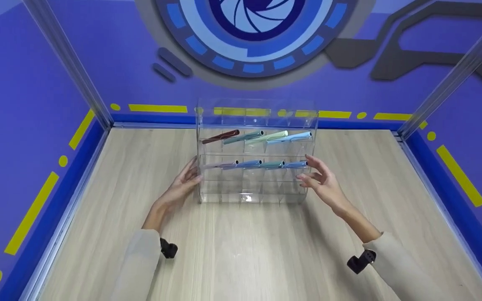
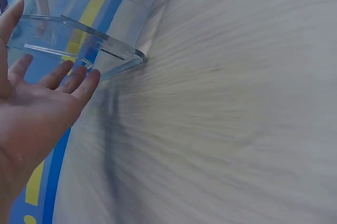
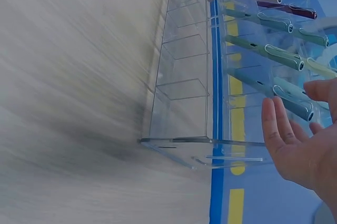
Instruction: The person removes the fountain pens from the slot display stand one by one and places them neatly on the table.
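Clear plastic pen rack: between left hand, right hand.

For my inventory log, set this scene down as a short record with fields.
Rack: transparent, tiered, between both hands
Upper row, left to right: dark red pen, teal pen, pale green pen, light blue pen
Lower row: four pens
Left hand: at rack's left side
Right hand: at rack's right side
Surface: wood-grain table
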`<state>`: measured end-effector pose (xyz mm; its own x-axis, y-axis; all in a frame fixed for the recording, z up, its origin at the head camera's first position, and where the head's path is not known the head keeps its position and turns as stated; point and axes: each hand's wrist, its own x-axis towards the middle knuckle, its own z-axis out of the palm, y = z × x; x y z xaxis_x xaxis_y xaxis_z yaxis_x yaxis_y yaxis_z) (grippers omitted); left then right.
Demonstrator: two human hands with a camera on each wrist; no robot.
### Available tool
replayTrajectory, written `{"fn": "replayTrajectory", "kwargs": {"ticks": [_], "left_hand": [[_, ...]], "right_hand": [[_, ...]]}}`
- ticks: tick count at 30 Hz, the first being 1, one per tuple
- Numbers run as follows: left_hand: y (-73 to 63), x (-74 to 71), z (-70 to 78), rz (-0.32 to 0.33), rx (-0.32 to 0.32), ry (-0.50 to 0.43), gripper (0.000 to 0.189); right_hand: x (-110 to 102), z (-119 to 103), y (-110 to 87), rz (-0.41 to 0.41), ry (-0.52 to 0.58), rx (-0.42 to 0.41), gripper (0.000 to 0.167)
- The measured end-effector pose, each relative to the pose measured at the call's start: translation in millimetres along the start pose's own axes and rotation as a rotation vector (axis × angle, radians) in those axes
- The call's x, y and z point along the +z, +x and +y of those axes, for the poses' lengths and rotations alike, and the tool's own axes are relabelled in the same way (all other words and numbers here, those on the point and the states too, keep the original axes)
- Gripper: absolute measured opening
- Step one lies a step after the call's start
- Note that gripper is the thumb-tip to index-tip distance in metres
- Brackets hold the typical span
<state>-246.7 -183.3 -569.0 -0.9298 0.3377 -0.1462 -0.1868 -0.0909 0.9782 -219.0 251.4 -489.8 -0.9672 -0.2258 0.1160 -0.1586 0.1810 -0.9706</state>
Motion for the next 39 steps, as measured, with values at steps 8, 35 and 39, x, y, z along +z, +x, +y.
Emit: {"fn": "replayTrajectory", "kwargs": {"ticks": [8,35,39], "left_hand": [[1.1,0.4,4.2,-0.022,-0.040,0.088,0.081],[-4.4,3.2,-2.2,0.004,-0.009,0.030,0.079],[-4.0,6.0,-0.8,0.019,0.035,-0.047,0.078]], "right_hand": [[12,2,11.7,0.033,0.115,0.013,0.058],[35,-9,14.1,0.160,0.194,0.007,0.034],[30,-13,11.9,0.233,0.208,-0.063,0.037]]}}
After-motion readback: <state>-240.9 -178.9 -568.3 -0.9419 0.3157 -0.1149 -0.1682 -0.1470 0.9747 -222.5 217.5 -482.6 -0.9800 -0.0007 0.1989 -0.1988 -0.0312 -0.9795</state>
